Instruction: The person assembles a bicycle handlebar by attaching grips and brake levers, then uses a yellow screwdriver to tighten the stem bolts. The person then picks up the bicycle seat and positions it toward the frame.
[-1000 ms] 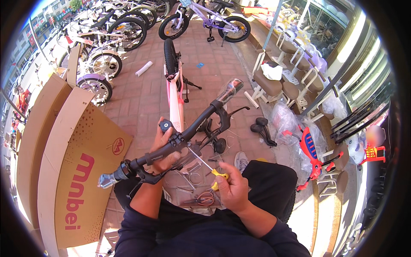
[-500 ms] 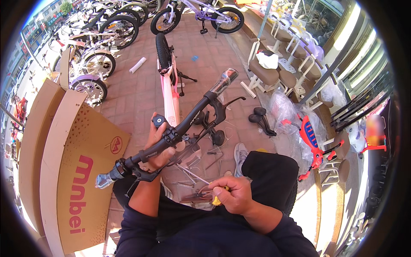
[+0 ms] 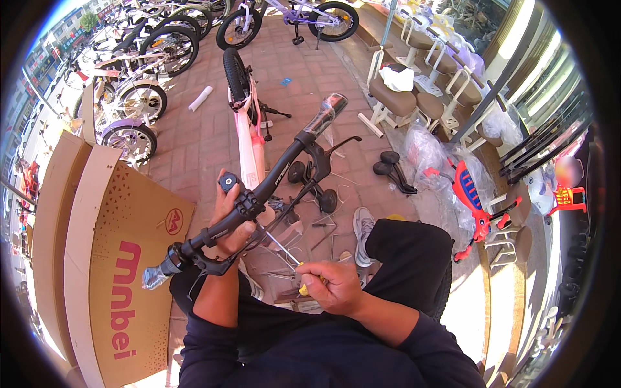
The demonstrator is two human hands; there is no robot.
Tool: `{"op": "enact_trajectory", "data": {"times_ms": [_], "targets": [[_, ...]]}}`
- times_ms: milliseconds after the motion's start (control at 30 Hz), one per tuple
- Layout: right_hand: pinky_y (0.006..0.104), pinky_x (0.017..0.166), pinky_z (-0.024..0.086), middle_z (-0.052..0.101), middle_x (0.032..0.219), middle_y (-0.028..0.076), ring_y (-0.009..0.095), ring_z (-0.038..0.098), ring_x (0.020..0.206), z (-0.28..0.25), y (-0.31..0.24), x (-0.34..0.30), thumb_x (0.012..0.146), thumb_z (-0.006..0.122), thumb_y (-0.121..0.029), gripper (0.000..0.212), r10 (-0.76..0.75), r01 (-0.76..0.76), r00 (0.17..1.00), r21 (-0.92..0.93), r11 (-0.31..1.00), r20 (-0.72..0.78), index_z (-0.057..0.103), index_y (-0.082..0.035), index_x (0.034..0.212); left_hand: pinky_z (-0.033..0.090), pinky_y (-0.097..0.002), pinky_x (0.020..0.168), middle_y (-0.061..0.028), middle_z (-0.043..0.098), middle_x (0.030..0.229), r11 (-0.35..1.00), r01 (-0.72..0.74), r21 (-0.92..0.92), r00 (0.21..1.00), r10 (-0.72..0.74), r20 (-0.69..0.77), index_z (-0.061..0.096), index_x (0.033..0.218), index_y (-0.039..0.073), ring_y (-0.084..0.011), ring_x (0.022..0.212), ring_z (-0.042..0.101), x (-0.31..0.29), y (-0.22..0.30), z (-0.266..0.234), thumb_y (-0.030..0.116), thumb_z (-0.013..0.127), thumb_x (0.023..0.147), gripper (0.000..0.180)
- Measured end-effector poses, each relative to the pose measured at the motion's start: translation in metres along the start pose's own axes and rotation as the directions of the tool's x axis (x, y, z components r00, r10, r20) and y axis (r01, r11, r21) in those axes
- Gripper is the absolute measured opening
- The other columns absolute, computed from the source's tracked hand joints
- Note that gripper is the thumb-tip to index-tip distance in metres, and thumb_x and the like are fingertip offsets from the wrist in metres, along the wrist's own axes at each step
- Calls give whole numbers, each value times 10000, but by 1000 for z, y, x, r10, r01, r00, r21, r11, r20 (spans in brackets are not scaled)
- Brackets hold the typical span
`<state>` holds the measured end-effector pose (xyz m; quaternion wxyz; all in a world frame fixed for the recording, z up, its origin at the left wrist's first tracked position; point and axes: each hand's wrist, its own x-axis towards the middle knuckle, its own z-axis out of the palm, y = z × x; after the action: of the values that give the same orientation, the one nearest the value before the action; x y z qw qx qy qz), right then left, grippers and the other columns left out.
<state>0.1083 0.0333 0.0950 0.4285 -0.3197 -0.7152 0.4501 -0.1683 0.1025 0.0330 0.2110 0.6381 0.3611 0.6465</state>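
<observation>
A black bicycle handlebar [image 3: 275, 178] lies slantwise in front of me, its grips wrapped in clear plastic. My left hand [image 3: 238, 240] is closed around it just beside the stem clamp [image 3: 247, 205], thumb on the near side and fingers on the far side. In my right hand [image 3: 337, 286] is a screwdriver [image 3: 282, 249] with a yellow handle, held low before my lap. Its shaft slants up and left to the underside of the clamp; the bar area hides whether the tip touches. Beyond the bar stretches the pink and white bicycle frame [image 3: 249, 152] with its wheel [image 3: 237, 74].
A large cardboard box [image 3: 132, 226] stands at my left. Training wheels [image 3: 394, 171], clear plastic wrap [image 3: 424, 152] and a red and blue toy-like part [image 3: 471, 200] lie at right, near brown-padded seats [image 3: 394, 97]. Small tools [image 3: 323, 233] litter the paving. Parked bikes [image 3: 171, 48] line the far left.
My right hand has moved left and slightly up, bringing the screwdriver closer to the stem clamp. My left hand keeps its hold on the handlebar. The whole view has shifted a little.
</observation>
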Motion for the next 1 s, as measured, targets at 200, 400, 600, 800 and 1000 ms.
{"op": "enact_trajectory", "data": {"times_ms": [200,400,600,800,1000], "targets": [[327,601,549,760,881,112,223,728,668,1,3,2,972,709,-106,163,-5,5,1000,-9,1000,3,744,-62,1125,230,-526,1253,-445,266,1632,1000,-5,-6,1000,5,0,520,1550,1,-497,1580,246,0,0,-1,443,799,923,816],[312,635,548,753,936,105,206,728,730,2,11,6,975,729,-114,185,-241,255,967,-235,938,89,732,-71,1155,221,-525,1257,-445,257,1636,999,15,-30,1000,-15,-12,521,1546,-7,-492,1582,243,0,3,1,441,795,926,812],[331,694,576,745,1015,132,265,723,786,8,4,-7,922,811,-156,387,342,-442,896,483,756,284,695,-49,1275,222,-529,1255,-446,272,1628,999,-8,43,999,7,31,529,1537,-11,-497,1573,260,-1,-3,-5,435,793,926,802],[325,815,601,726,1125,114,212,722,957,1,7,8,981,776,-150,410,-175,178,966,1,984,191,647,-23,1349,251,-538,1236,-459,280,1615,995,-8,97,999,3,44,539,1517,-34,-503,1561,281,0,-4,-9,461,791,916,819],[351,863,622,727,1136,107,248,736,1009,2,2,-2,952,805,-127,391,400,-392,893,797,460,207,656,-38,1302,267,-538,1226,-472,255,1616,1000,5,12,1000,-5,-14,542,1504,-51,-509,1554,289,-3,-3,0,465,791,915,821]]}}
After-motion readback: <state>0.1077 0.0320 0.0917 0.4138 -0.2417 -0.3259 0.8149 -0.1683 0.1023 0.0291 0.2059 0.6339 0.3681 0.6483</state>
